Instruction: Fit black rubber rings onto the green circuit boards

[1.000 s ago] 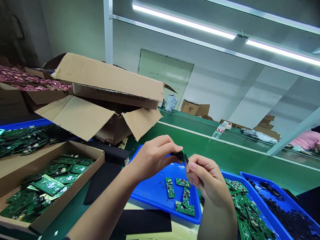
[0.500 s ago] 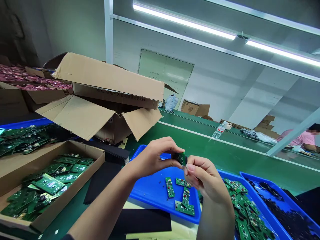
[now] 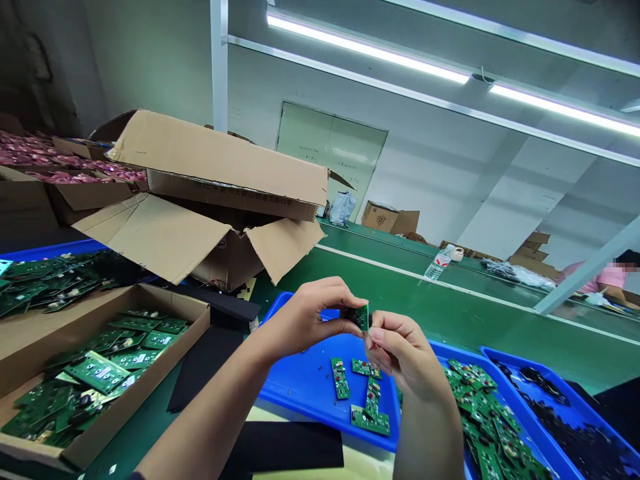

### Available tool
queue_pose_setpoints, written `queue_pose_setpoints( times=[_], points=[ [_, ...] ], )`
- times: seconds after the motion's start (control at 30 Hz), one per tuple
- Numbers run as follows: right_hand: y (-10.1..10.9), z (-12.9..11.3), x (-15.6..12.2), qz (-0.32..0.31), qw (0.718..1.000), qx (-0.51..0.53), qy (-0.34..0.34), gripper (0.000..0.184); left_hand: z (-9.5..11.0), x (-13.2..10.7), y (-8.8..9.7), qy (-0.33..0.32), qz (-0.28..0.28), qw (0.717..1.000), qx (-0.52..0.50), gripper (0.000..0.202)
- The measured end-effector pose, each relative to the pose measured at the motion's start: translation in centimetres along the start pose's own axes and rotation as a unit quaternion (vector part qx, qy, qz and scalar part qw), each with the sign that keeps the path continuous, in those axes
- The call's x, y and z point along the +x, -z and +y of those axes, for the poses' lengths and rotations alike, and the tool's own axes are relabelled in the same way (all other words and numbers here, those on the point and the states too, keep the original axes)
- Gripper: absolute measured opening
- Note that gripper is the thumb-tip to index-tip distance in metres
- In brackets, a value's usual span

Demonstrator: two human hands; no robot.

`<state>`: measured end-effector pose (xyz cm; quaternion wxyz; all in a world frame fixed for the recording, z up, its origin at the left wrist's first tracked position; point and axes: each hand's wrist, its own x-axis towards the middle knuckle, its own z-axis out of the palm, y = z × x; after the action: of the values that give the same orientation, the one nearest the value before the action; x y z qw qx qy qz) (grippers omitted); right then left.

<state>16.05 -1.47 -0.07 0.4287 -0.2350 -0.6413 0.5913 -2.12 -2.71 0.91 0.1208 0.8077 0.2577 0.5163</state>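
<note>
My left hand (image 3: pixel 320 310) pinches a small green circuit board (image 3: pixel 364 317) between thumb and fingers, held up on edge above a blue tray (image 3: pixel 295 393). From the other side, my right hand (image 3: pixel 400 343) is closed at the board's right face, its fingertips on a small dark part (image 3: pixel 371 321) there. Fingers cover most of that part, so its kind is unclear. Below the hands, several green circuit boards (image 3: pixel 339 378) with small components lie in the tray.
Left stands a cardboard box (image 3: pixel 200 317) of green boards, behind it a large open carton (image 3: pixel 220 153). To the right, one blue tray holds boards (image 3: pixel 487 413), another holds black parts (image 3: pixel 565 427). A bottle (image 3: pixel 439 262) stands on the far bench; a person in pink (image 3: pixel 595 277) sits beyond.
Both hands stay together at the board. My right hand has shifted very slightly left; the board is still in my left hand's pinch. The view has tilted a little.
</note>
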Motion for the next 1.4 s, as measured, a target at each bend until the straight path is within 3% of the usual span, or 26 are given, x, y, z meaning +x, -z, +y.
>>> queue_pose_setpoints(
  times=[0.17,0.33,0.53,0.83,1.07,1.17,1.2,1.27,1.4],
  points=[
    [0.7,0.3,0.1,0.039,0.998,-0.041,0.018,0.026,0.2,-0.3,0.1,0.052,-0.072,0.996,0.013,0.041],
    [0.5,1.0,0.7,0.114,0.988,-0.073,0.068,0.024,0.8,-0.1,-0.6,0.084,-0.128,0.987,0.055,0.038],
    [-1.0,2.2,1.4,0.211,0.965,-0.066,0.141,0.027,1.1,-0.1,-2.0,0.109,-0.088,0.989,0.056,0.043],
    [-1.8,2.7,2.1,0.255,0.950,-0.037,0.177,0.025,1.4,-0.1,-3.1,0.110,-0.032,0.987,0.113,0.040],
    [-2.3,3.1,2.2,0.269,0.940,-0.032,0.209,0.027,1.5,0.3,-3.8,0.123,0.092,0.984,0.092,0.034],
    [-2.3,2.7,2.0,0.287,0.929,-0.032,0.232,0.013,1.8,0.5,-3.1,0.144,0.136,0.979,0.056,0.032],
    [-2.1,2.5,1.8,0.301,0.920,-0.035,0.249,0.006,1.8,0.5,-2.8,0.153,0.136,0.978,0.040,0.031],
    [-1.7,2.0,1.4,0.315,0.902,-0.071,0.286,0.018,2.0,0.6,-2.3,0.167,0.113,0.979,0.008,0.030],
    [-0.8,1.7,0.7,0.258,0.889,-0.198,0.323,0.035,2.4,0.6,-1.8,0.191,0.045,0.980,-0.033,0.030]
  ],
)
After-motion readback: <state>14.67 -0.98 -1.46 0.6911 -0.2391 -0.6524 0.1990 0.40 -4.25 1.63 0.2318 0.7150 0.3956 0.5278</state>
